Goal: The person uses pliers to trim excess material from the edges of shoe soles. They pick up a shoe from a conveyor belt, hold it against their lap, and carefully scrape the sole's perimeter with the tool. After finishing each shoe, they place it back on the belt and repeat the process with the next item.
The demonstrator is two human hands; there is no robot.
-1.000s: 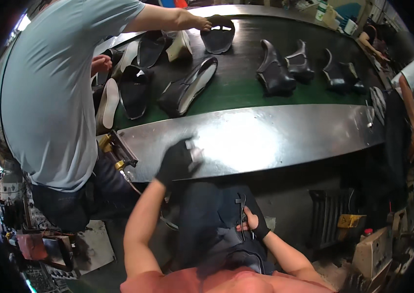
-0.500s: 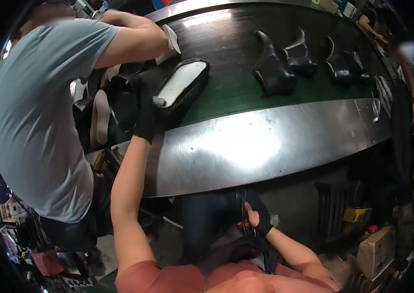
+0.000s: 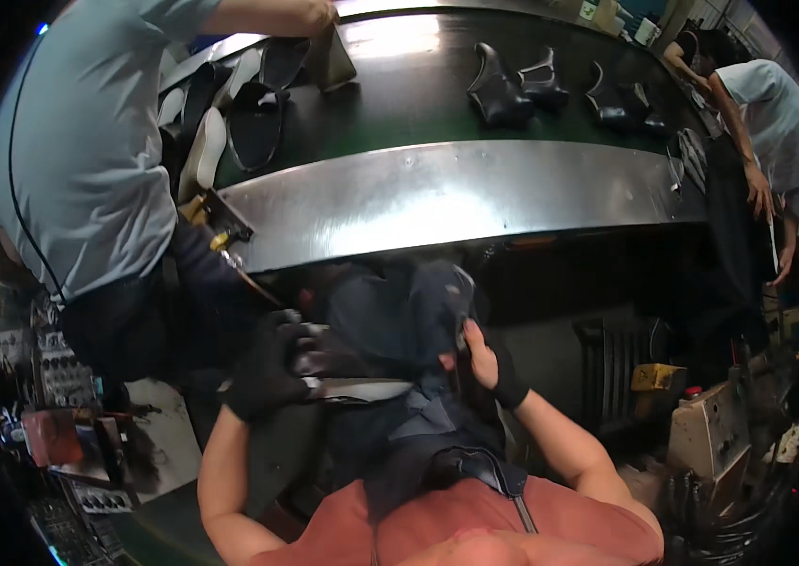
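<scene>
My left hand [image 3: 272,366], in a black fingerless glove, is closed on a dark shoe [image 3: 348,354] above my lap. Motion smears the shoe, but its pale underside [image 3: 371,389] shows as a light strip. Over my dark-trousered thigh [image 3: 362,311], my right hand [image 3: 482,358] also wears a black glove. Its fingers are closed around a slim, long thing [image 3: 462,341], mostly hidden, whose kind I cannot make out. On the dark green belt ahead stand several black ankle boots [image 3: 499,90].
A metal ledge [image 3: 362,203] runs along the belt's near side. At left a co-worker in a grey shirt [image 3: 88,160] leans over several shoe parts [image 3: 253,127]. Another person [image 3: 763,104] works at far right. A control box with a red button [image 3: 706,429] stands at lower right.
My left hand has drawn the shoe off the belt, back over the ledge to my lap. My right hand still grips the slim thing. The view has shifted, and the co-worker's arm reaches farther away.
</scene>
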